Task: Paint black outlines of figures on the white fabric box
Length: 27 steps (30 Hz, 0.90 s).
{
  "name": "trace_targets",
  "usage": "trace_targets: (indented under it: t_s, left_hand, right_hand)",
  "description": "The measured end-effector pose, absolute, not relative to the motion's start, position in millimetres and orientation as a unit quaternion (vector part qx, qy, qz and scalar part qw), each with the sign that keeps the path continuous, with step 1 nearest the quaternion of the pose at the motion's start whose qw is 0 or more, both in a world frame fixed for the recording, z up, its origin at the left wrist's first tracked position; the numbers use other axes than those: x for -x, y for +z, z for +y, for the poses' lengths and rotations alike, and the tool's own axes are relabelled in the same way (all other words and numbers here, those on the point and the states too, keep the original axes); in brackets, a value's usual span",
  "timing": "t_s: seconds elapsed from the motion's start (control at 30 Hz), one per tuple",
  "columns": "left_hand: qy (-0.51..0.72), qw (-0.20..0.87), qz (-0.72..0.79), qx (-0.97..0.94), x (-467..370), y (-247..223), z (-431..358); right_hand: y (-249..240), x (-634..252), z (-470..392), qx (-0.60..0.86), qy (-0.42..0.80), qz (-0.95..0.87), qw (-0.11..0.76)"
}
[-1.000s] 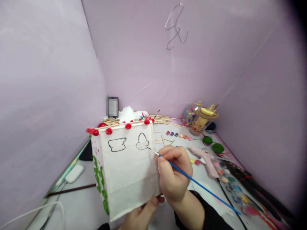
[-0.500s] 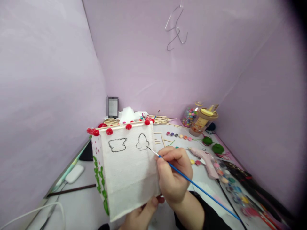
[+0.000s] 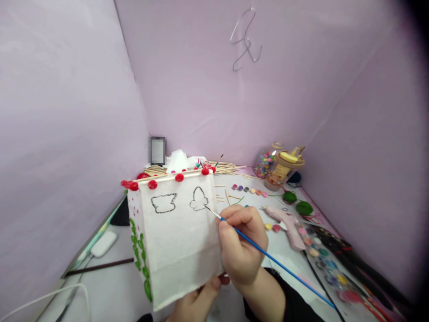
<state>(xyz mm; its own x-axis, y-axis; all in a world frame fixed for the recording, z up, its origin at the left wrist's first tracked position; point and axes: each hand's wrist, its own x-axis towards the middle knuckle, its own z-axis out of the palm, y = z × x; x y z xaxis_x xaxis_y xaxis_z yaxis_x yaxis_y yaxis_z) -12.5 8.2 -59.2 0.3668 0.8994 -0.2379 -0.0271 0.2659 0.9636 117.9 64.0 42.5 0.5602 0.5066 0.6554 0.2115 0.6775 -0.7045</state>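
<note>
A white fabric-covered box (image 3: 181, 246) stands tilted in front of me, with red pom-poms along its top edge. Its left side carries painted green leaves and pink dots. Two black outlines like butterflies are on the front face. My left hand (image 3: 197, 304) grips the box at its bottom edge, fingers partly hidden beneath it. Pinched in my right hand (image 3: 244, 243) is a thin blue paintbrush (image 3: 268, 254). The brush tip touches the lower right of the right-hand outline.
To the right lie a pink glue gun (image 3: 288, 226), small paint pots (image 3: 331, 268), green yarn balls (image 3: 304, 207) and black-handled pliers (image 3: 348, 255). Behind stand a lidded cup (image 3: 283, 172), a jar of beads (image 3: 263, 163) and wooden sticks (image 3: 228, 167). A white charger (image 3: 104, 243) is left.
The box and both hands have shifted very slightly left. The brush tip stays on the right-hand outline, with no clear new line.
</note>
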Motion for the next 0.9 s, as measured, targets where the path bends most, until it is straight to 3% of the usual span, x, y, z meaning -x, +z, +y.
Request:
trace_targets:
  t_s: [0.67, 0.9]
  left_hand:
    - [0.345, 0.650, 0.436, -0.518, 14, -64, 11]
    - [0.374, 0.640, 0.430, -0.515, 14, -74, 9]
  right_hand:
    - [49, -119, 63, 0.317, 0.076, -0.456, 0.828]
    - [48, -128, 61, 0.322, 0.038, -0.539, 0.778]
